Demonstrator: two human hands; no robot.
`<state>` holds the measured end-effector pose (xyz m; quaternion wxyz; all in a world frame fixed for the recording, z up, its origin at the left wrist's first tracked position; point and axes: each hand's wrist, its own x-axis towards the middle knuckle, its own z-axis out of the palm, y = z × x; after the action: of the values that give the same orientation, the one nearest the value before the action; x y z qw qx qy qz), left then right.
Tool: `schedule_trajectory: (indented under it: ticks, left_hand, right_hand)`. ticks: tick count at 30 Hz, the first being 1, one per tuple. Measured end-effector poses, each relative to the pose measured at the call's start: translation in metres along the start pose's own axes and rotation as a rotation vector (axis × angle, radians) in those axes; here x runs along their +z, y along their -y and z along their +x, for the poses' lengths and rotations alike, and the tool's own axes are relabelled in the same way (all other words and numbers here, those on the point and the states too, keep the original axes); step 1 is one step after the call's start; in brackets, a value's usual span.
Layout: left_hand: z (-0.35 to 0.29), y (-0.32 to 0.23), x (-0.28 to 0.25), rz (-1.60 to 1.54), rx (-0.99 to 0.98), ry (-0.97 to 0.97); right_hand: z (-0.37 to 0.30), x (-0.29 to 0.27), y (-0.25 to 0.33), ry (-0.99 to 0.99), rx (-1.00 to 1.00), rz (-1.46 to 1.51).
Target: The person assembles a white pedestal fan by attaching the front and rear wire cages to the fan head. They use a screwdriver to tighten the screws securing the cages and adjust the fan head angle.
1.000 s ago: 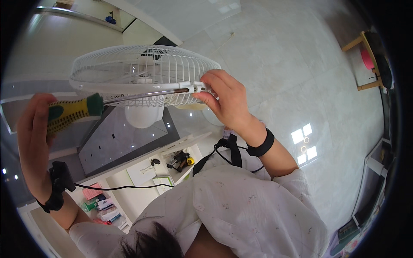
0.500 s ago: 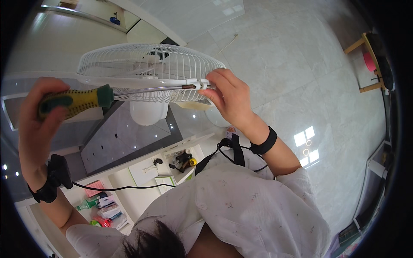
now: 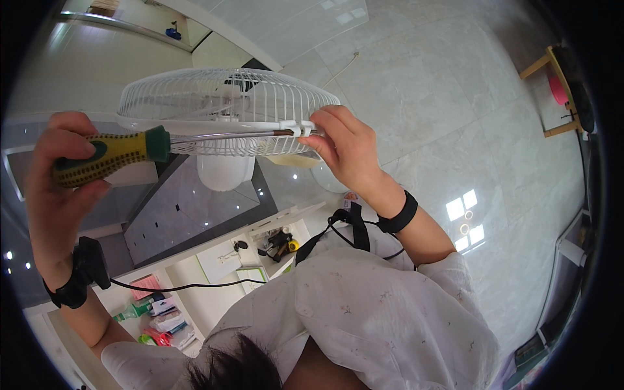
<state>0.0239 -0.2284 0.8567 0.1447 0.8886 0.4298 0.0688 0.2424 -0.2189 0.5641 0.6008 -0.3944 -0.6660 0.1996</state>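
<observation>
A white electric fan with a round wire guard (image 3: 221, 125) stands in front of me. In my left hand (image 3: 53, 205) is a screwdriver (image 3: 120, 155) with a yellow and green handle, held nearly level. Its long metal shaft runs along the guard's rim, and the tip meets a small white clip (image 3: 296, 129) on that rim. My right hand (image 3: 351, 148) pinches the rim right beside the clip, thumb below and fingers above. Under the guard shows the rounded white motor housing (image 3: 224, 171). The exact seat of the tip is too small to make out.
Open drawers (image 3: 185, 276) near my body hold packets, a green bottle (image 3: 138, 308) and a yellow tape measure (image 3: 293, 245). A black cable (image 3: 188, 285) runs from my left wrist. A wooden stool (image 3: 549, 71) stands at the far right on the tiled floor (image 3: 448, 123).
My left fingers have shifted their grip and the screwdriver's handle has turned about its length. Its tip stays at the clip. My right hand holds almost still.
</observation>
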Motion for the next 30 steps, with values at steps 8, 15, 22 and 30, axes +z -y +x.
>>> schedule_trajectory:
  ticks: [8,15,22,30]
  left_hand:
    - [0.023,-0.02,-0.018,-0.027,-0.97,0.142]
    - [0.01,-0.005,0.005,0.326,0.086,-0.14]
    - [0.032,-0.01,-0.011,-0.031,-0.943,0.141]
    - [0.019,-0.019,-0.008,-0.314,-0.489,-0.067]
  right_hand:
    - [0.001,0.001,-0.001,0.001,0.006,0.02]
    - [0.003,-0.002,-0.003,0.002,-0.023,-0.015]
    - [0.003,0.0,-0.001,0.006,-0.027,-0.004]
    - [0.001,-0.002,-0.004,-0.027,0.011,-0.025]
